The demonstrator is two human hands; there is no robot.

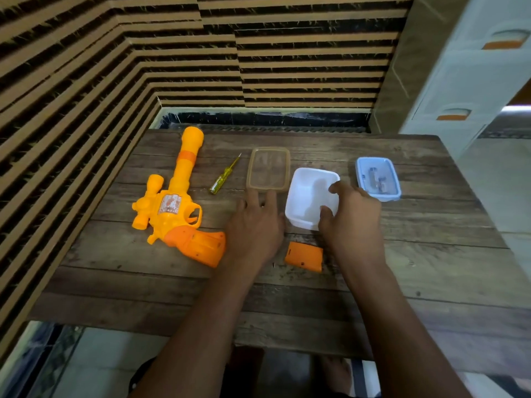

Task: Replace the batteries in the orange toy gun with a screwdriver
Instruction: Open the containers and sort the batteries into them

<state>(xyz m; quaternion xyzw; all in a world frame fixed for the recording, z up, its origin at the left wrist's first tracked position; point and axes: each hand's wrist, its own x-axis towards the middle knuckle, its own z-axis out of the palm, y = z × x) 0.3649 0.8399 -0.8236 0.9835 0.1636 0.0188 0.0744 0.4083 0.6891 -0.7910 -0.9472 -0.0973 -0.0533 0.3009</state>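
Observation:
The orange toy gun (pixel 172 202) lies on its side at the left of the wooden table (pixel 402 268), barrel pointing away. A yellow-handled screwdriver (pixel 223 175) lies just right of the barrel. The orange battery cover (pixel 303 256) sits loose near the front between my forearms, with a tiny screw (pixel 273 265) left of it. My right hand (pixel 352 222) grips the right rim of a white box (pixel 309 193), thumb and fingers curled over its edge. My left hand (pixel 254 225) rests flat, its fingertips touching the edge of a brown-rimmed clear lid (pixel 268 169).
A blue-rimmed box (pixel 378 178) holding batteries stands at the right back of the table. A striped wall runs along the left and back. A white drawer unit (pixel 465 81) stands at the far right beyond the table.

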